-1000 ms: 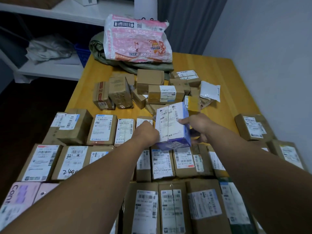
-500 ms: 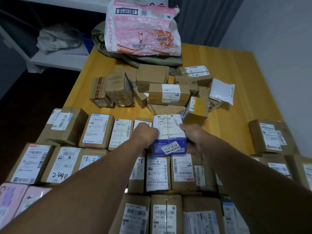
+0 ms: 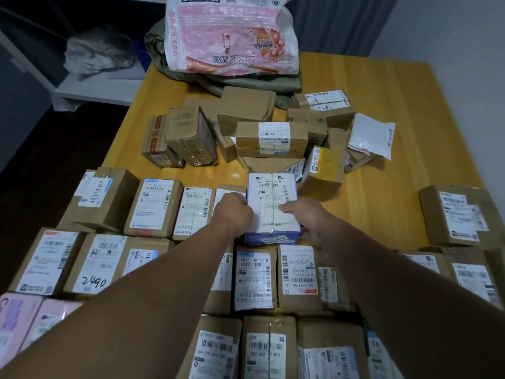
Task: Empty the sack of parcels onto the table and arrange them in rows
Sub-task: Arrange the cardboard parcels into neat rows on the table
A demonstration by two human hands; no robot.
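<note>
A blue box with a white label (image 3: pixel 272 192) lies flat at the right end of the far row of parcels. My left hand (image 3: pixel 232 212) grips its left side and my right hand (image 3: pixel 303 217) grips its right side. Brown labelled boxes (image 3: pixel 155 206) stand in rows across the near half of the wooden table (image 3: pixel 382 203). An unsorted heap of brown boxes (image 3: pixel 246 129) lies beyond the blue box. Behind the heap a pink and white sack (image 3: pixel 229 36) rests on a crumpled green sack (image 3: pixel 246 84).
A white padded pouch (image 3: pixel 373 135) lies at the heap's right. A large labelled box (image 3: pixel 461 214) sits near the table's right edge by the wall. A white shelf (image 3: pixel 90 88) with a grey bundle stands left of the table. Bare wood shows right of the blue box.
The blue box has come down from a raised tilt to lie flat in the far row, both hands still on it. The camera has moved closer and tipped down.
</note>
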